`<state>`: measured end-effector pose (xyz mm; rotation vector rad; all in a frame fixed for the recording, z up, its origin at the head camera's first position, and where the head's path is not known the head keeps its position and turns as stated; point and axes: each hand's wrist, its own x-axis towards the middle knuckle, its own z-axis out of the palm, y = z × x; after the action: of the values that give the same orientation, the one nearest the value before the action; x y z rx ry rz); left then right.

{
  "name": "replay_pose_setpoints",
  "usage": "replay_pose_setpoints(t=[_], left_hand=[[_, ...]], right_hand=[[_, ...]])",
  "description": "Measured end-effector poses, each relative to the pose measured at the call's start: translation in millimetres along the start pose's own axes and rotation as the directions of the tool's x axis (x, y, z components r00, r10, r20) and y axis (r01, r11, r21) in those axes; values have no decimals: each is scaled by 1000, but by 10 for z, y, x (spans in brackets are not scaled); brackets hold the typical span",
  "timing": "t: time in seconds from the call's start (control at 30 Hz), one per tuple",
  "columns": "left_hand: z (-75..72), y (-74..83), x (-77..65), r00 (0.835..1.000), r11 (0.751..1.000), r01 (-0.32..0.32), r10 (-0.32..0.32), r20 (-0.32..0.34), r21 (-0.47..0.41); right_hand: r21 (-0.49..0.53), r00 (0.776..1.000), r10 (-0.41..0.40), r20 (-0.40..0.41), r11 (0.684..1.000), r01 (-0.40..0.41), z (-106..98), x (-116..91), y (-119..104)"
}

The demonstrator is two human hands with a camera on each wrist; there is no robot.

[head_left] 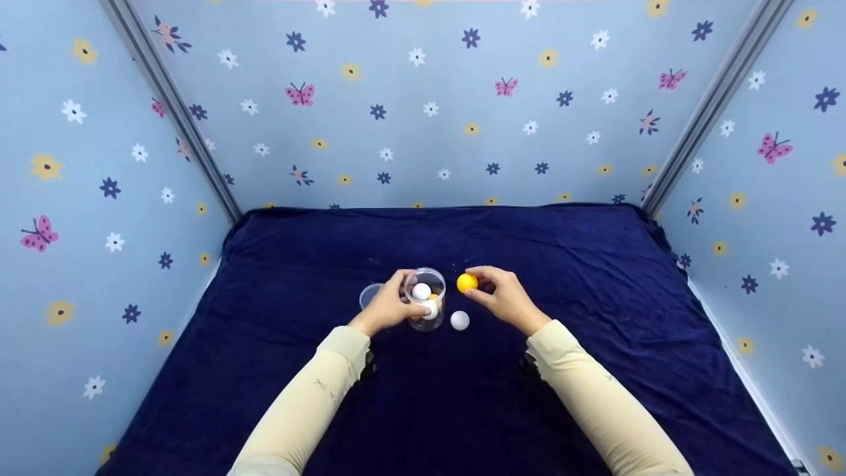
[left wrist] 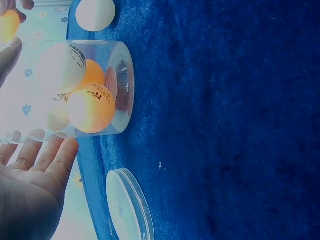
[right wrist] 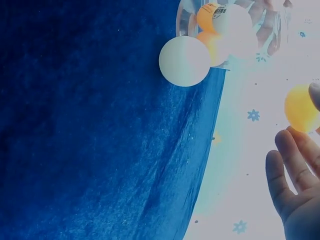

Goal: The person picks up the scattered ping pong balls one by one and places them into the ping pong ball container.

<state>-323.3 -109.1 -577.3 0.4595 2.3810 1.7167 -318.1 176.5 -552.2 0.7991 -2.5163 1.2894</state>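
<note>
Curled round a clear plastic jar is the left hand, gripping its side. White and orange table tennis balls lie inside the jar, among them an orange ball with printed lettering and a white ball. To the right of the jar, the right hand pinches an orange table tennis ball between thumb and fingertips, held up at about rim height. A loose white table tennis ball rests on the cloth just right of the jar.
A round clear lid lies on the cloth left of the jar, partly hidden by the left hand in the head view. Dark blue cloth covers the table. Flower-patterned walls enclose it at the back and both sides.
</note>
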Motion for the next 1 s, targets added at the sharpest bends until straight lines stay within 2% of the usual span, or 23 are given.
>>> replay_pose_setpoints(t=[0.3,1.0], left_hand=[[-6,-14,6,1000,1000,-14,15,-19,24],[-16,-13,12,1000,999,-20,20,-10,34]], right_hand=[[29,1000,-13,-7,999,14,56,54,-73],[7,999,-42,5,999,42,276,177,-264]])
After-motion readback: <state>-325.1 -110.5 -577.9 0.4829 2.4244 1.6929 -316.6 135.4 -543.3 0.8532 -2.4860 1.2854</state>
